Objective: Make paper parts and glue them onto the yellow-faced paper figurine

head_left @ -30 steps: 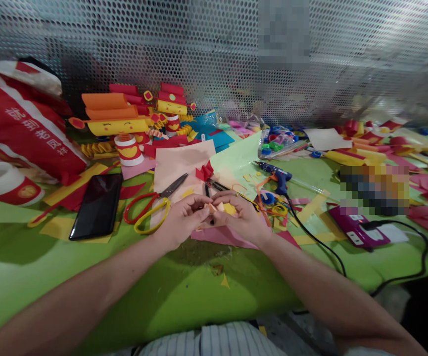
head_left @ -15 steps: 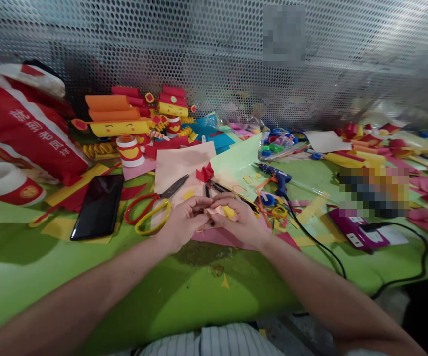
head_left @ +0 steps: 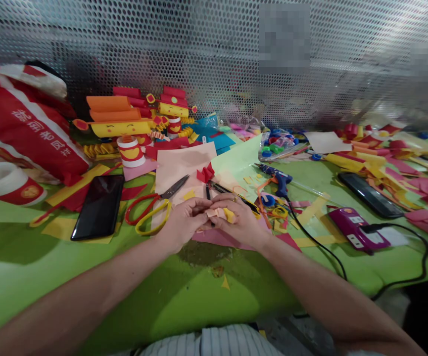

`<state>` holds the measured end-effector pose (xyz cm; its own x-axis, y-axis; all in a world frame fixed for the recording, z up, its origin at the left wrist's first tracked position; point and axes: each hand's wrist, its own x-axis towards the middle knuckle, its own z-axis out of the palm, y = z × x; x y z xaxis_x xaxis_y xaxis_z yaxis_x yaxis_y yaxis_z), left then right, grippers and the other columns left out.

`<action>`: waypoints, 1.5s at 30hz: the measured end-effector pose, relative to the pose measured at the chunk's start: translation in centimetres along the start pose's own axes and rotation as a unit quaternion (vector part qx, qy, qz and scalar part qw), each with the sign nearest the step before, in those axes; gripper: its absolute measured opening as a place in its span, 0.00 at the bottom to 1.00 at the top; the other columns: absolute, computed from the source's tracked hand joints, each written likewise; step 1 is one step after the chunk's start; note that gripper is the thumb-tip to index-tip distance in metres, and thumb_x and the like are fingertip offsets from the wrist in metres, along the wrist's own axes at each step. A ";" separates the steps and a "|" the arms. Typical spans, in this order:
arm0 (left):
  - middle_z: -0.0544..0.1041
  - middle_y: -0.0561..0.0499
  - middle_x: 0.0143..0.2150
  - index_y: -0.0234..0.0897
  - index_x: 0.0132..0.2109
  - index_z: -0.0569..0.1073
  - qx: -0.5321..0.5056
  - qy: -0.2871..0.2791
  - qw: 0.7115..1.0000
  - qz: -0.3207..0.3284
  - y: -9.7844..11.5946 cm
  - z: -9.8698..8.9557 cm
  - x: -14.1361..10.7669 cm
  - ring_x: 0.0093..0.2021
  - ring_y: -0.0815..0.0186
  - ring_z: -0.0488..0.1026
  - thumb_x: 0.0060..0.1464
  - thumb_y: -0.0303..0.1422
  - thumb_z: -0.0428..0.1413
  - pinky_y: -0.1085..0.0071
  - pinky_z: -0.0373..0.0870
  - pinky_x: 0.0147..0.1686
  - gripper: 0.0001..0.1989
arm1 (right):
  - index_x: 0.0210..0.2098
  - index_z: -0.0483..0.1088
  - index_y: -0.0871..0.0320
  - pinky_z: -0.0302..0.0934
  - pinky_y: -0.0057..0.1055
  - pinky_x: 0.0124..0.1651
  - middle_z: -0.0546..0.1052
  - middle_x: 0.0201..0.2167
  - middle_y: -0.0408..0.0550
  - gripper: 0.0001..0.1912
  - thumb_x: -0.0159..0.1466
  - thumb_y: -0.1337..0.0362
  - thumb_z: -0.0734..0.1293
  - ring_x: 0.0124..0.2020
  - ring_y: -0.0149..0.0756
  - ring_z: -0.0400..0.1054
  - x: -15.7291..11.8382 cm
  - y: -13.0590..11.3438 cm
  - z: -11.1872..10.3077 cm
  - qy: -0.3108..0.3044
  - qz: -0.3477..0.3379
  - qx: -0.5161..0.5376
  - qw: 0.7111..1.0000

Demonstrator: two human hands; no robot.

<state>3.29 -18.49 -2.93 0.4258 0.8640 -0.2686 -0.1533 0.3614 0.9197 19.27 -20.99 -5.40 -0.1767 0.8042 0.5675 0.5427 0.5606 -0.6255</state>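
Observation:
My left hand (head_left: 184,220) and my right hand (head_left: 241,222) meet over the pink paper near the middle of the table. Between their fingers is a small folded paper piece (head_left: 221,213), pale pink with a yellow part. Both hands are closed on it, my right hand wrapped round its yellow side. Scissors (head_left: 152,210) with red and yellow handles lie open just left of my left hand. Beyond my fingers are a red folded paper piece (head_left: 205,173) and a dark slim tool (head_left: 221,188), partly hidden by my right hand.
On the green table (head_left: 154,296), a black phone (head_left: 98,207) lies left. A blue glue gun (head_left: 278,178) and a purple power strip (head_left: 358,230) with cables are right. Paper figures (head_left: 119,128) and a red bag (head_left: 31,118) stand behind, before a perforated metal screen (head_left: 206,59).
My fingers have shifted slightly around the small paper piece, and my left fingertips sit closer to its pink end. Both hands remain in nearly the same place.

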 end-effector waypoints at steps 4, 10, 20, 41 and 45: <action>0.76 0.53 0.30 0.34 0.34 0.73 0.013 0.000 1.000 0.004 0.0 0.0 0.0 0.29 0.71 0.72 0.36 0.29 0.64 0.74 0.70 0.29 0.13 | 0.36 0.71 0.54 0.64 0.38 0.46 0.76 0.38 0.49 0.06 0.59 0.62 0.67 0.43 0.38 0.69 0.0 0.1 0.0 -0.002 0.004 0.004 1.000; 0.75 0.53 0.30 0.34 0.34 0.73 0.027 0.013 1.000 0.005 -0.1 -0.1 0.1 0.28 0.71 0.71 0.37 0.30 0.64 0.75 0.69 0.28 0.13 | 0.37 0.70 0.54 0.64 0.39 0.47 0.76 0.39 0.50 0.07 0.58 0.62 0.67 0.44 0.38 0.69 0.0 0.3 0.0 -0.001 0.011 0.017 1.000; 0.76 0.53 0.29 0.33 0.35 0.73 -0.006 -0.009 1.000 -0.011 -0.5 -0.4 0.1 0.27 0.72 0.73 0.40 0.29 0.64 0.76 0.70 0.27 0.13 | 0.37 0.72 0.53 0.65 0.37 0.43 0.77 0.35 0.47 0.08 0.56 0.65 0.68 0.40 0.37 0.70 -0.1 0.3 -0.2 -0.019 0.057 0.032 0.998; 0.75 0.52 0.31 0.34 0.36 0.72 0.049 0.029 0.998 0.009 -0.5 -0.2 0.0 0.29 0.70 0.73 0.42 0.27 0.62 0.72 0.72 0.30 0.11 | 0.37 0.72 0.53 0.66 0.36 0.44 0.79 0.36 0.46 0.10 0.55 0.69 0.68 0.39 0.36 0.72 0.1 0.4 0.2 -0.018 0.064 0.037 0.997; 0.75 0.51 0.33 0.34 0.36 0.73 0.064 0.028 0.997 0.044 -0.7 0.0 0.1 0.31 0.69 0.73 0.41 0.27 0.61 0.72 0.72 0.31 0.11 | 0.37 0.72 0.53 0.65 0.37 0.46 0.78 0.36 0.46 0.11 0.54 0.70 0.67 0.41 0.37 0.72 0.1 0.5 0.4 -0.001 0.084 0.044 0.996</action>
<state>3.45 -18.62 -3.66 0.3654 0.9098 -0.1971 -0.0710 0.2383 0.9686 19.20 -20.51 -5.89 -0.0909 0.8881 0.4507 0.4910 0.4337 -0.7556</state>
